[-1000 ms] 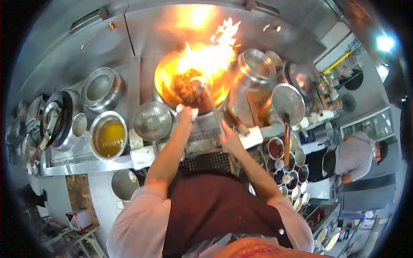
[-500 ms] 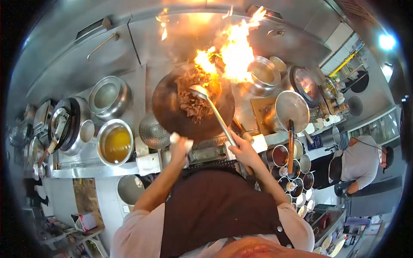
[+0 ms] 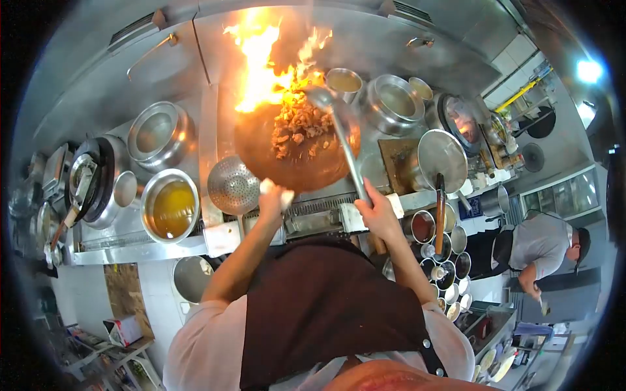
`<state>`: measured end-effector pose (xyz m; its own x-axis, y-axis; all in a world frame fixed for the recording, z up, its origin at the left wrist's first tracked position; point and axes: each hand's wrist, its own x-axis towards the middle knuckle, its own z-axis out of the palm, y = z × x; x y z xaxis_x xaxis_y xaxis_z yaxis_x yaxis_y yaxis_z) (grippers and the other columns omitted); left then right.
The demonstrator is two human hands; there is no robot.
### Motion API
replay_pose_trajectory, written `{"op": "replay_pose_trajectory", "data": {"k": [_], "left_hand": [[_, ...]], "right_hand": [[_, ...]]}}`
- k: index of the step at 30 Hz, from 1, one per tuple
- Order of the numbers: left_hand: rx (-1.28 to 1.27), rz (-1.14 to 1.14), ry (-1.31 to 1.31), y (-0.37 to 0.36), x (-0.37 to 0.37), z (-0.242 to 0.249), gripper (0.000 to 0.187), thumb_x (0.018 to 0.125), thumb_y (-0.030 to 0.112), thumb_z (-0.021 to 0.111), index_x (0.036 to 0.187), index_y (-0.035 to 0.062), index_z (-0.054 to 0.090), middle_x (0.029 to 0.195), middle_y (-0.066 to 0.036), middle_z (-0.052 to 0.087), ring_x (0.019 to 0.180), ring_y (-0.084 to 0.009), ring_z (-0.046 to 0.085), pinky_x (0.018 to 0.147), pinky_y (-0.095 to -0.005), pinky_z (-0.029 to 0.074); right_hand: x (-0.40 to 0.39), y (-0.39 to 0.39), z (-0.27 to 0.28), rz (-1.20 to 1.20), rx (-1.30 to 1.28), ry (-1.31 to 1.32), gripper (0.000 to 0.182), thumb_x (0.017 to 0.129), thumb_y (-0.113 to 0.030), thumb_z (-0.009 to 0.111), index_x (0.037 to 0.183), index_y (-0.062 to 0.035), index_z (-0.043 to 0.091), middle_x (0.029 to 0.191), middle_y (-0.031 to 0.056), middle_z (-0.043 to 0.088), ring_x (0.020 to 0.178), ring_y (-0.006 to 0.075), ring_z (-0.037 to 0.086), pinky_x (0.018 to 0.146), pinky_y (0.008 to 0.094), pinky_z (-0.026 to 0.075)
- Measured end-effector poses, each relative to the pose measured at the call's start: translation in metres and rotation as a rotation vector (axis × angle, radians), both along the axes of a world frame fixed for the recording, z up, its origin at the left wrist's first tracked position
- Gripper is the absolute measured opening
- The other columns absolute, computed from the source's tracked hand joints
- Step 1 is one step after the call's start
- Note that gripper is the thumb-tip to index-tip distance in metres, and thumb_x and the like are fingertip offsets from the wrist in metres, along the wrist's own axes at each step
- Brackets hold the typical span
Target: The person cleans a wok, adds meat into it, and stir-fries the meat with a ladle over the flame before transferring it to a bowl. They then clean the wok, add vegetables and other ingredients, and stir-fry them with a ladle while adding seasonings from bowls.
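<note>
My left hand (image 3: 272, 199) grips the near rim of a large dark wok (image 3: 261, 153) through a white cloth (image 3: 279, 193). The wok is tilted and holds chopped browned food (image 3: 298, 127). Flames (image 3: 261, 65) rise from its far left side. My right hand (image 3: 375, 210) holds the long handle of a steel ladle (image 3: 345, 146); its bowl sits at the wok's far right rim, above the food.
Left of the wok are a perforated strainer (image 3: 233, 184), a pot of yellow oil (image 3: 171, 206) and an empty steel pot (image 3: 155, 133). Steel pots (image 3: 392, 101) stand at the right rear. Small seasoning bowls (image 3: 443, 260) cluster at right. Another person (image 3: 541, 244) works farther right.
The food has been tossed toward the wok's far side. The ladle bowl moved from the middle of the wok to its far right rim. The flames shifted from right of centre to the left.
</note>
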<state>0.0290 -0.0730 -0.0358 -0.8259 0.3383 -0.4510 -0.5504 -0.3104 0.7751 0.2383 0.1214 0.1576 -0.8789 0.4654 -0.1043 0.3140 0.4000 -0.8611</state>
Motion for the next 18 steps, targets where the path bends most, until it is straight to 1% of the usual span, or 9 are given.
{"op": "replay_pose_trajectory", "data": {"k": [2, 3, 4, 6, 10, 13, 15, 16, 18], "left_hand": [[0.052, -0.044, -0.077, 0.013, -0.021, 0.044, 0.016, 0.095, 0.021, 0.062, 0.106, 0.0096, 0.059, 0.087, -0.006, 0.066, 0.068, -0.0198, 0.066, 0.048, -0.034, 0.049], [-0.014, -0.078, -0.071, 0.02, -0.038, 0.046, 0.017, 0.095, 0.024, 0.063, 0.104, 0.0095, 0.06, 0.085, -0.005, 0.066, 0.067, -0.018, 0.065, 0.047, -0.0327, 0.047], [0.003, -0.123, -0.079, 0.028, -0.05, 0.042, 0.022, 0.097, 0.032, 0.065, 0.103, 0.0115, 0.061, 0.084, -0.003, 0.066, 0.067, -0.0168, 0.063, 0.048, -0.0324, 0.046], [0.06, -0.119, -0.102, 0.035, -0.058, 0.044, 0.033, 0.097, 0.042, 0.065, 0.106, 0.0099, 0.063, 0.083, -0.005, 0.068, 0.063, -0.0173, 0.062, 0.046, -0.0327, 0.046], [0.117, -0.188, -0.081, -0.013, -0.005, 0.06, 0.046, 0.1, 0.055, 0.058, 0.112, 0.0107, 0.063, 0.093, -0.004, 0.067, 0.072, -0.0161, 0.064, 0.055, -0.033, 0.051], [-0.036, -0.191, -0.041, -0.077, 0.047, 0.042, 0.034, 0.096, 0.025, 0.064, 0.121, 0.0021, 0.062, 0.094, -0.007, 0.068, 0.074, -0.0176, 0.065, 0.063, -0.0338, 0.055], [-0.088, -0.209, -0.126, -0.124, 0.074, 0.048, 0.033, 0.088, 0.011, 0.066, 0.118, -0.0005, 0.063, 0.094, -0.009, 0.069, 0.077, -0.0189, 0.067, 0.067, -0.0341, 0.055], [-0.096, -0.209, -0.128, -0.148, 0.084, 0.051, 0.033, 0.088, 0.011, 0.066, 0.118, -0.0005, 0.063, 0.094, -0.009, 0.069, 0.077, -0.0189, 0.067, 0.067, -0.0341, 0.055], [-0.278, -0.358, 0.004, -0.183, 0.094, 0.06, 0.03, 0.084, 0.01, 0.07, 0.112, -0.0008, 0.066, 0.096, -0.01, 0.069, 0.08, -0.0196, 0.067, 0.07, -0.034, 0.054]], "right_hand": [[0.004, -0.004, -0.012, -0.047, 0.134, 0.032, 0.067, 0.094, -0.014, 0.063, 0.154, -0.0024, 0.037, 0.124, 0.0281, 0.066, 0.101, 0.0288, 0.07, 0.089, 0.0385, 0.052], [-0.008, -0.012, -0.009, -0.068, 0.082, 0.004, 0.066, 0.094, -0.016, 0.062, 0.154, -0.0029, 0.037, 0.123, 0.031, 0.065, 0.11, 0.0359, 0.068, 0.094, 0.0412, 0.051], [-0.025, -0.004, -0.029, -0.056, 0.092, -0.004, 0.066, 0.094, -0.016, 0.062, 0.154, -0.0029, 0.037, 0.123, 0.031, 0.065, 0.11, 0.0359, 0.068, 0.094, 0.0412, 0.051], [-0.061, 0.022, -0.088, 0.036, 0.407, 0.082, 0.065, 0.095, -0.019, 0.059, 0.154, -0.0046, 0.038, 0.121, 0.0324, 0.064, 0.115, 0.0438, 0.064, 0.097, 0.0459, 0.05], [-0.09, 0.02, -0.073, 0.101, 0.32, -0.192, 0.066, 0.092, -0.014, 0.059, 0.153, -0.0013, 0.038, 0.125, 0.0297, 0.063, 0.111, 0.0331, 0.065, 0.097, 0.0356, 0.047], [-0.076, -0.008, -0.075, 0.042, 0.205, 0.002, 0.065, 0.092, -0.016, 0.059, 0.153, -0.0035, 0.04, 0.12, 0.0271, 0.067, 0.104, 0.029, 0.067, 0.094, 0.036, 0.05], [-0.091, 0.002, -0.071, 0.052, 0.178, -0.175, 0.064, 0.092, -0.016, 0.059, 0.153, -0.0048, 0.041, 0.123, 0.0265, 0.066, 0.107, 0.028, 0.066, 0.095, 0.0357, 0.049], [-0.096, 0.005, -0.071, 0.061, 0.148, -0.343, 0.064, 0.093, -0.015, 0.059, 0.153, -0.0061, 0.041, 0.126, 0.0258, 0.065, 0.11, 0.0271, 0.066, 0.096, 0.0353, 0.048], [-0.095, 0.007, -0.072, 0.122, 0.225, -0.231, 0.064, 0.093, -0.015, 0.058, 0.154, -0.007, 0.04, 0.127, 0.0248, 0.065, 0.112, 0.0275, 0.066, 0.098, 0.0363, 0.048]]}}
